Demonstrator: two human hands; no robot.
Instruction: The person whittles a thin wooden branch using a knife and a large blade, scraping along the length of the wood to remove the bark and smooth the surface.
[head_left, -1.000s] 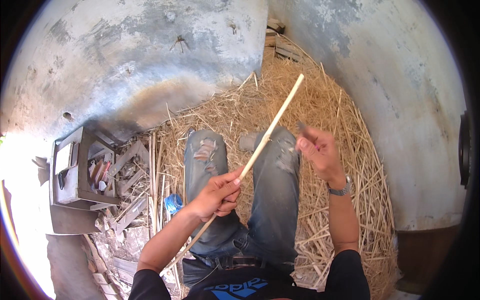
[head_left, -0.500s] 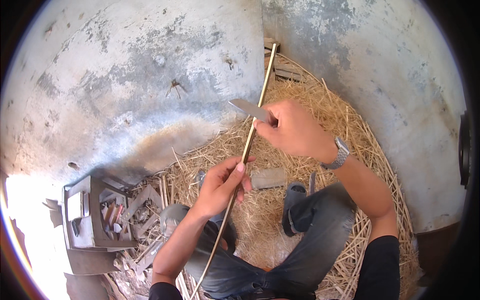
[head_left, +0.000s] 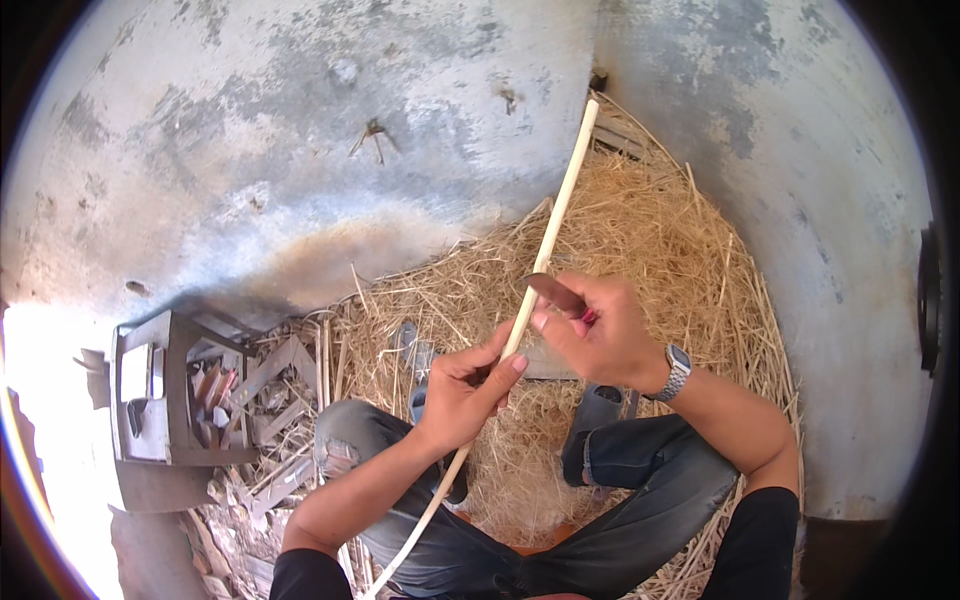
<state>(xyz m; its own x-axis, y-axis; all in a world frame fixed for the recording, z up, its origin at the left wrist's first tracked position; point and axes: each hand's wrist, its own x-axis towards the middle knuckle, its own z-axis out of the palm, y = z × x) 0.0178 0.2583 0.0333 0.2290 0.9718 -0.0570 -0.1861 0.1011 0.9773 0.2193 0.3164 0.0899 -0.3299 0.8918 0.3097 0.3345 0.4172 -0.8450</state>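
Observation:
A long, pale strip of bamboo or cane runs slantwise from the upper middle down across my lap. My left hand is closed around it, with the thumb lying along its top. Farther up, my right hand grips a knife whose blade lies across the strip and touches it. A bit of reddish handle shows between the right fingers. Most of the handle is hidden in the palm.
Straw-like shavings cover the floor between my feet and the walls. At the left stands a wooden stool-like frame beside scraps of wood. A peeling grey wall rises ahead. My bent legs flank the strip.
The knife has come down the strip, closer to my left hand. A broader pale face of the strip now shows, and the blade looks darker. The whole view has shifted slightly.

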